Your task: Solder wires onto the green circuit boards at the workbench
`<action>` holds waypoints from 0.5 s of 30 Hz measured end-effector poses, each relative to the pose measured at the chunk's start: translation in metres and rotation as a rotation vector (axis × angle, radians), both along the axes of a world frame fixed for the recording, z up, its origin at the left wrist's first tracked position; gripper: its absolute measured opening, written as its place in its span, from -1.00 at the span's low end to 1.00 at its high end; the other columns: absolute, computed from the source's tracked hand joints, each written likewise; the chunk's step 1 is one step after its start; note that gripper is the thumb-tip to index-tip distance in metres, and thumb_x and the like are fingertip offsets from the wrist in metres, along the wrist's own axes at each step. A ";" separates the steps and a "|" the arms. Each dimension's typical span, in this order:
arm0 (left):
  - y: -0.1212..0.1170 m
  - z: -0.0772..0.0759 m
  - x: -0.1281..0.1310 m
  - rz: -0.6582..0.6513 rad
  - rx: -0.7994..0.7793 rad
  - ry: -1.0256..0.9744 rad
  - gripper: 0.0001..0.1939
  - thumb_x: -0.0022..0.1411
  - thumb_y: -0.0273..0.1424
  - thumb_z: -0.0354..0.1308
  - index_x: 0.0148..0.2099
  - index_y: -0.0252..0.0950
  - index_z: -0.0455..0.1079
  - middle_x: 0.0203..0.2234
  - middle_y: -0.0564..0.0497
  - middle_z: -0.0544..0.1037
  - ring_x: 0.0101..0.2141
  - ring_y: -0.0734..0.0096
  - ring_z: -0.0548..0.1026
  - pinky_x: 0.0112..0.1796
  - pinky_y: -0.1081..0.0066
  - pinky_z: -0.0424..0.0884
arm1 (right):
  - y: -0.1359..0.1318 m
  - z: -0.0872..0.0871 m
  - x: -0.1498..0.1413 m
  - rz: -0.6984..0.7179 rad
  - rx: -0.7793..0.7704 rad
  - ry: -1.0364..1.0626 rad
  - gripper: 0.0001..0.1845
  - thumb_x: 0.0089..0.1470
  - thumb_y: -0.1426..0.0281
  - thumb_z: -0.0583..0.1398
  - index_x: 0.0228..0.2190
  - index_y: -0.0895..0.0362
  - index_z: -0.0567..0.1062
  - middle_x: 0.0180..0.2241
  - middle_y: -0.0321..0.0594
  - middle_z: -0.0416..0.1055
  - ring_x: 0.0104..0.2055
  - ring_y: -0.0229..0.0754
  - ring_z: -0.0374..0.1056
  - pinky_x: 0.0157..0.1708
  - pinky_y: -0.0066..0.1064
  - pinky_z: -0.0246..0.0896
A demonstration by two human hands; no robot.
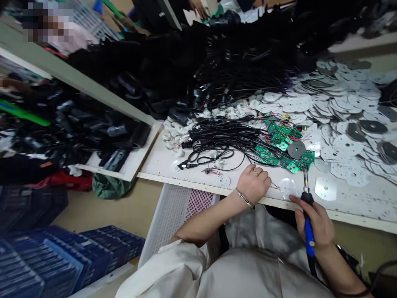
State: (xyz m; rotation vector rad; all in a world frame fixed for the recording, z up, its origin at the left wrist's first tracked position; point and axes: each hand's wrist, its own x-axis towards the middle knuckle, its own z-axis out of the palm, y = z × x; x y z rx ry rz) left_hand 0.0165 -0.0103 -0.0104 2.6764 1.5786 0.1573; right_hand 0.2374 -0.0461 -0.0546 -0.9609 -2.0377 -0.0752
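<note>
My right hand grips a blue-handled soldering iron, its metal tip pointing up the white workbench close to a clear plastic disc. My left hand rests curled at the bench's front edge, with thin red wires near its fingertips. Beyond the hands lie green circuit boards with red wires, tangled black cables and a grey disc. A pale perforated metal disc sits to the right of the iron.
Many white discs cover the bench's far right. A large heap of black cables lies behind the bench, with a co-worker's hand beyond it. A white mesh crate stands below the bench, and blue crates sit on the floor at lower left.
</note>
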 end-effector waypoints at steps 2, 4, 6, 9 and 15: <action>0.000 0.009 -0.008 -0.028 -0.056 -0.046 -0.79 0.36 -0.37 0.03 -0.27 -0.27 0.46 -0.20 -0.08 0.60 -0.13 0.29 0.53 0.00 0.20 0.37 | 0.000 0.000 0.001 0.006 0.025 -0.007 -0.44 0.12 0.51 0.21 0.16 0.15 0.29 -0.31 -0.18 0.61 -0.33 -0.11 0.52 -0.37 -0.38 0.47; 0.000 0.022 -0.025 -0.084 -0.086 -0.170 -0.78 0.34 -0.25 0.08 -0.20 -0.26 0.47 -0.13 -0.12 0.59 -0.04 0.29 0.51 0.03 0.24 0.38 | 0.001 0.000 0.001 -0.010 0.041 -0.030 -0.40 0.12 0.51 0.22 0.19 0.15 0.28 -0.34 -0.20 0.61 -0.37 -0.11 0.51 -0.42 -0.39 0.45; 0.002 0.039 -0.058 -0.004 -0.007 -0.316 -0.74 0.36 -0.20 0.05 -0.13 -0.25 0.46 -0.10 -0.12 0.58 -0.01 0.34 0.49 0.05 0.29 0.39 | 0.001 0.000 0.000 -0.037 0.085 -0.042 -0.37 0.10 0.51 0.24 0.20 0.13 0.29 -0.37 -0.22 0.60 -0.43 -0.12 0.49 -0.47 -0.40 0.42; 0.004 0.062 -0.128 0.486 0.243 -0.394 -0.70 0.40 -0.24 -0.03 -0.16 -0.28 0.46 -0.18 -0.08 0.60 -0.11 0.37 0.52 -0.04 0.30 0.44 | 0.003 -0.001 0.000 -0.050 0.143 -0.041 -0.34 0.08 0.52 0.25 0.21 0.14 0.29 -0.44 -0.23 0.58 -0.51 -0.12 0.45 -0.54 -0.38 0.38; 0.003 0.080 -0.242 0.996 0.143 -0.323 -0.59 0.43 -0.19 -0.08 -0.24 -0.36 0.46 -0.37 0.03 0.56 -0.33 0.46 0.50 -0.17 0.35 0.46 | 0.001 -0.013 0.009 -0.075 0.113 -0.062 -0.40 0.07 0.49 0.27 0.16 0.09 0.37 -0.46 -0.23 0.54 -0.52 -0.12 0.43 -0.62 -0.36 0.28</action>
